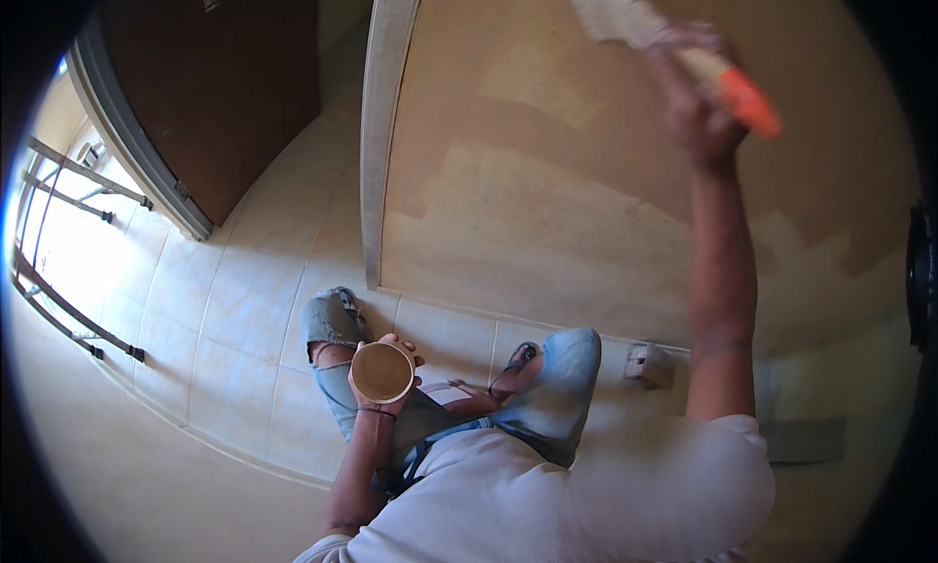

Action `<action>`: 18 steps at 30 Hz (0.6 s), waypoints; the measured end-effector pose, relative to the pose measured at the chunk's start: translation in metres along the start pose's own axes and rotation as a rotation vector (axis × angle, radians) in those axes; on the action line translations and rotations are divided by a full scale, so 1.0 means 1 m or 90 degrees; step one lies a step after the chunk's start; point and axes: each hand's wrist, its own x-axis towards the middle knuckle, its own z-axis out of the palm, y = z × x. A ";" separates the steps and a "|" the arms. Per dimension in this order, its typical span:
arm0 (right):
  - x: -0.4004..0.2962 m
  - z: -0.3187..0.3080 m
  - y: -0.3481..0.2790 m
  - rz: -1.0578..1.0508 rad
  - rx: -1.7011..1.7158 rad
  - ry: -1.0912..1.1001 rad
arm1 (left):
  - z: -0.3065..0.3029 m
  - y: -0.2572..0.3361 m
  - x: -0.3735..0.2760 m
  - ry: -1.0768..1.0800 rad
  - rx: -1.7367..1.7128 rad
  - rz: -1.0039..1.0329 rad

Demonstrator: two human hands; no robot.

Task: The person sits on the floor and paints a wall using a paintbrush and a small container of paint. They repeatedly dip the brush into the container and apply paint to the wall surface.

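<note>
Raised at the upper right, my right hand (696,94) grips a wide paintbrush (747,101) with an orange handle end and pale bristles, somewhat blurred. The brush is in front of a wall (527,189) coated in darker and lighter tan patches; whether the bristles touch it, I cannot tell. Low at the centre left, my left hand (377,399) holds a round cup (382,372) of tan-brown paint, its opening facing up. The cup is over my lap, between torn blue jeans.
A white door frame (371,138) borders the wall's left edge. Farther left are a dark brown door (220,86) and metal ladder legs (80,314) on the tiled floor (242,299). A small box-like object (648,365) lies at the wall's foot, right of my knee.
</note>
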 end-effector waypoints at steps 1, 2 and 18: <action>0.004 -0.008 0.011 0.112 0.030 0.059 | 0.002 0.001 0.000 0.002 0.005 0.002; 0.008 -0.023 0.021 0.028 -0.052 0.062 | 0.003 0.002 -0.001 0.003 0.011 0.004; -0.014 0.018 -0.018 -0.134 -0.014 -0.092 | 0.010 0.000 -0.002 0.024 0.018 -0.003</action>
